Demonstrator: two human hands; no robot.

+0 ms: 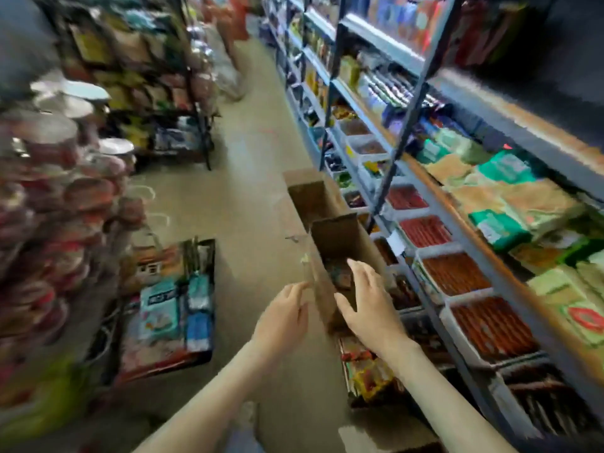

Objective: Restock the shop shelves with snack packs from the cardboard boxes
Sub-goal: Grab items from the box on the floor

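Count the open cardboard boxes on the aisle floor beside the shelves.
2. The near cardboard box lies between both hands, snack packs inside; the far cardboard box stands just beyond it. Others may be hidden outside the view.

On your left, a dark open crate [209, 256] sits on the beige tiled floor [251, 178], holding pale blue and white packets [160, 308]. Stacked round red-lidded tubs [52, 178] crowd the floor's left edge. Clear plastic sacks [225, 70], blurred, stand farther down the aisle.
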